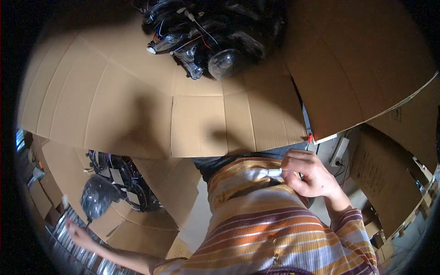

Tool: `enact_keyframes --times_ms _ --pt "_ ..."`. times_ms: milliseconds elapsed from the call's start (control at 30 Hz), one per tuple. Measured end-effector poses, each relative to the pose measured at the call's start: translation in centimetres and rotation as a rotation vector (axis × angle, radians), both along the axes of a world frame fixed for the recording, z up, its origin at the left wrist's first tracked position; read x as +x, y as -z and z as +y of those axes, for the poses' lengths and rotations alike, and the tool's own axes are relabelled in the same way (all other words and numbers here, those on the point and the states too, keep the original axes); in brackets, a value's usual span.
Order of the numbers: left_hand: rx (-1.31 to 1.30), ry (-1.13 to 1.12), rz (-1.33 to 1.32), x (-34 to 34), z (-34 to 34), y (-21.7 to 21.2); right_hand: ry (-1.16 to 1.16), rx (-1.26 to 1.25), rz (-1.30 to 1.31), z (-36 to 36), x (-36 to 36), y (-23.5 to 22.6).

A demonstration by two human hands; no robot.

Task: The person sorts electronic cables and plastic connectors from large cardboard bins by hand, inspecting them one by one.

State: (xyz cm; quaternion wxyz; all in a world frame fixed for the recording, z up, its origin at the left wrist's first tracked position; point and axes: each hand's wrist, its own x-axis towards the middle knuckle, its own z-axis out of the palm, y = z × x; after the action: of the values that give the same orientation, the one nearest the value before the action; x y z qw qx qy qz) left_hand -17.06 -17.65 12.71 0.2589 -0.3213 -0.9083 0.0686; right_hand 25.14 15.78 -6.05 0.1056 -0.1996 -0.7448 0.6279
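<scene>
My right hand point(308, 174) is in front of my striped shirt, its fingers curled in a pinch. A small white piece like a wire connector point(274, 172) sticks out from those fingers toward the left. Far out at the lower left, my left hand point(80, 236) is stretched out. Its fingers are small and blurred, so I cannot make out whether they hold anything. Beside it, a round black lamp unit point(98, 197) with a shiny, clear-looking cover stands at the edge of an open carton. A pale blurred piece point(65, 201) shows just above the left fingertips.
A cardboard-covered surface point(197, 123) spreads ahead, with a heap of black lamp units and loose wires point(224, 63) at its far side. The open carton point(142, 227) at left holds more black wired parts. At right are a white power strip point(339, 151) and a large carton point(380, 169).
</scene>
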Motion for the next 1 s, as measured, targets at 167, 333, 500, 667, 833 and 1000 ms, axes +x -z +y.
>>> enact_keyframes --times_ms 167,333,500,667,833,1000 --pt "0.025 0.156 -0.243 5.9 11.9 11.8 0.017 0.03 -0.025 -0.7 -0.5 0.1" --pt "0.449 0.271 -1.491 12.1 30.8 27.3 0.055 -0.013 -0.082 -0.1 0.6 0.9" --pt "0.285 0.257 -1.332 8.4 39.9 40.6 0.061 -0.022 -0.13 -0.5 0.5 0.6" --pt "0.741 0.016 -1.728 11.1 43.3 41.0 0.08 -0.066 -0.163 0.1 0.4 0.7" --pt "0.738 0.303 -1.813 13.6 41.0 35.9 0.056 -0.091 -0.199 0.4 -0.3 0.8" --pt "0.622 0.484 -2.068 16.6 35.0 29.7 0.027 -0.072 -0.197 0.3 -0.9 1.0"
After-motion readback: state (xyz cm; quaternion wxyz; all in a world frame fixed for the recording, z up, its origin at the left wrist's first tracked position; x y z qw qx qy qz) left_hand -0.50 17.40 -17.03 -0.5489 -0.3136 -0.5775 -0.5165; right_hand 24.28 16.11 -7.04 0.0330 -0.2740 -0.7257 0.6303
